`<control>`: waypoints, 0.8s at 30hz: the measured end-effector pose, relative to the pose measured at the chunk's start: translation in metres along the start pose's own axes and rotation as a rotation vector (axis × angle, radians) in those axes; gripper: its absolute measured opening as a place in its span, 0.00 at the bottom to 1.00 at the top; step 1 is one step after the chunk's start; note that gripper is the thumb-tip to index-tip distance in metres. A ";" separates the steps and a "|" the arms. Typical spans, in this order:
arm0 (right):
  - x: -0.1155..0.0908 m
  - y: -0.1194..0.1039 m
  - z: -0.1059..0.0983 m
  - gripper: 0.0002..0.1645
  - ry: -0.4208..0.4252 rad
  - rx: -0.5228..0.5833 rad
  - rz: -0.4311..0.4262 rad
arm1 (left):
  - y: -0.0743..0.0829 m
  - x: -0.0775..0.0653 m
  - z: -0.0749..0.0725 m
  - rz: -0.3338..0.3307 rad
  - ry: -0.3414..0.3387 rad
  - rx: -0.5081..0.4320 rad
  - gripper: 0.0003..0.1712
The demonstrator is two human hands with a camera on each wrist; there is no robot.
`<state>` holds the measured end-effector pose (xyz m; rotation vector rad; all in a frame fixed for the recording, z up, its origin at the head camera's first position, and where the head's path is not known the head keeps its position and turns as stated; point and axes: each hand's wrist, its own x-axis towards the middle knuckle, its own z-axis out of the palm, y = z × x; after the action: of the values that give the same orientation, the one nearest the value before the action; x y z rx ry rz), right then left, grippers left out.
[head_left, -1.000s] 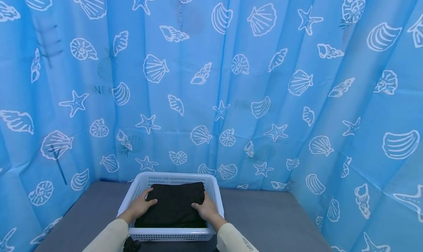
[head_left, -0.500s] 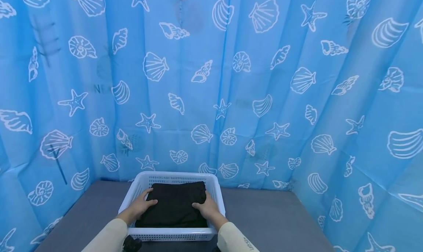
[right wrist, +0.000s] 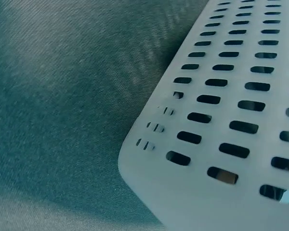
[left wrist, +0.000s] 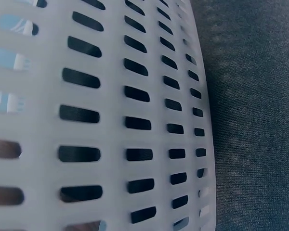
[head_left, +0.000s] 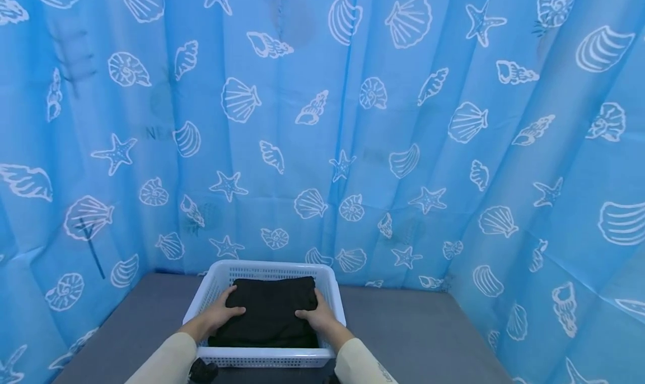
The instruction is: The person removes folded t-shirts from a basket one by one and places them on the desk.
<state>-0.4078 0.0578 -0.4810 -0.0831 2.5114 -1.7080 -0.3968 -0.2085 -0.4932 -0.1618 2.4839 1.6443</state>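
A folded black cloth [head_left: 272, 308] lies inside a white plastic basket [head_left: 267, 355]; its exact kind of garment cannot be told. My left hand [head_left: 219, 313] grips the cloth's left side, thumb on top and the other fingers mostly hidden down the side. On the right side my right hand [head_left: 319, 318] holds it the same way, thumb over the top. Near the front, a fold or lower layer of black fabric shows. Both wrist views are filled by the slotted basket wall [left wrist: 113, 108], with skin glimpsed through a few slots.
The basket stands on a grey surface [head_left: 398, 322], close to a blue curtain [head_left: 312, 126] printed with white shells and starfish. That curtain also runs along the left and right sides. Both forearms in cream sleeves [head_left: 168, 359] reach over the basket's front corners.
Both hands keep their hold on the cloth. The cloth's front part looks slightly raised or shifted back, showing more of the fold there. The head view has turned slightly.
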 end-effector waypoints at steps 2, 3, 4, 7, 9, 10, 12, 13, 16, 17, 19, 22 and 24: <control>0.001 0.002 0.000 0.54 -0.008 0.031 0.009 | 0.000 -0.001 0.002 0.005 -0.007 0.013 0.49; 0.001 0.003 -0.001 0.56 -0.013 0.048 0.017 | -0.001 -0.001 0.003 0.006 -0.007 0.015 0.49; 0.000 0.003 -0.001 0.57 -0.018 0.059 0.026 | -0.001 -0.002 0.003 0.007 -0.009 0.018 0.50; 0.003 0.005 0.000 0.58 -0.040 0.093 0.054 | 0.000 -0.003 0.003 0.017 -0.017 0.013 0.49; 0.005 0.006 0.001 0.58 -0.051 0.113 0.075 | 0.002 -0.003 0.003 0.026 -0.024 0.012 0.49; 0.005 0.006 0.001 0.58 -0.057 0.116 0.082 | 0.002 -0.003 0.003 0.028 -0.027 0.015 0.48; 0.006 0.005 0.001 0.57 -0.068 0.123 0.091 | 0.003 -0.003 0.003 0.028 -0.030 0.018 0.45; 0.004 0.003 0.001 0.57 -0.073 0.117 0.092 | 0.004 -0.003 0.003 0.026 -0.032 0.021 0.44; 0.000 -0.003 0.000 0.53 -0.089 0.094 0.081 | 0.004 -0.003 0.003 0.023 -0.037 0.026 0.40; 0.000 -0.003 0.000 0.51 -0.095 0.088 0.078 | 0.005 -0.004 0.003 0.023 -0.040 0.024 0.39; 0.000 -0.003 0.000 0.48 -0.108 0.080 0.072 | 0.005 -0.004 0.002 0.024 -0.042 0.018 0.38; 0.002 -0.003 -0.001 0.45 -0.126 0.091 0.068 | 0.004 -0.003 0.002 0.025 -0.037 0.008 0.38; 0.003 -0.003 -0.001 0.44 -0.133 0.105 0.066 | 0.004 -0.002 0.001 0.029 -0.033 -0.002 0.38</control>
<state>-0.4106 0.0574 -0.4782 -0.1002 2.3007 -1.7436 -0.3951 -0.2057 -0.4900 -0.0990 2.4718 1.6468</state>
